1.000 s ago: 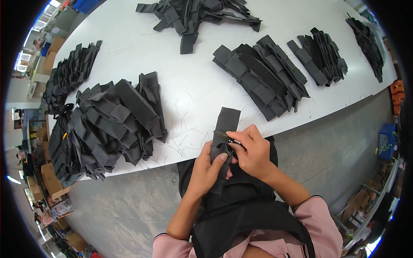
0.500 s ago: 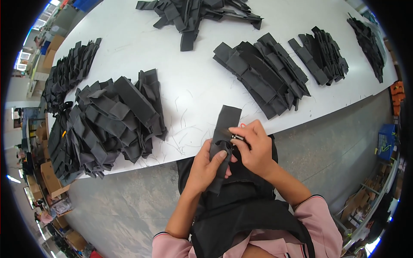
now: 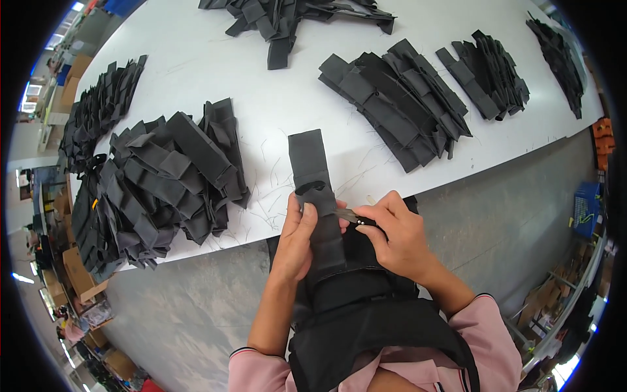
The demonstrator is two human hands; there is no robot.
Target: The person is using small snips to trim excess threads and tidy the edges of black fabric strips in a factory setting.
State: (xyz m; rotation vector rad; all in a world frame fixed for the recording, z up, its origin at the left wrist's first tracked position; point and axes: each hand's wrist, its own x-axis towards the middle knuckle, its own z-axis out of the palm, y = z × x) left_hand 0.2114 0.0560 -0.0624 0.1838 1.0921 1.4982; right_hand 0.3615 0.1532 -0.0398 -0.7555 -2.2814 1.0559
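Observation:
My left hand (image 3: 297, 238) grips a long black fabric strip (image 3: 308, 157) at the table's near edge, thumb on top and fingers behind it. The strip's far end lies over the white tabletop and its near end hangs toward my lap. A dark curled fold or loop stands up on it near my thumb. In my right hand (image 3: 398, 232) is a small pair of thread snips (image 3: 349, 215), closed between thumb and fingers. Their metal blades point left and meet the strip's right edge, beside my left fingertips.
On the white table (image 3: 274, 111), a large heap of black strips (image 3: 170, 170) lies at the left. Stacked strips (image 3: 398, 98) lie at the right, with smaller bundles farther out. Loose thread bits (image 3: 264, 209) are scattered near my hands. A blue crate (image 3: 588, 208) stands at far right.
The strip has moved left and now lies straighter and flatter, with more of its length showing. The snips have turned, bringing their blades against its right edge.

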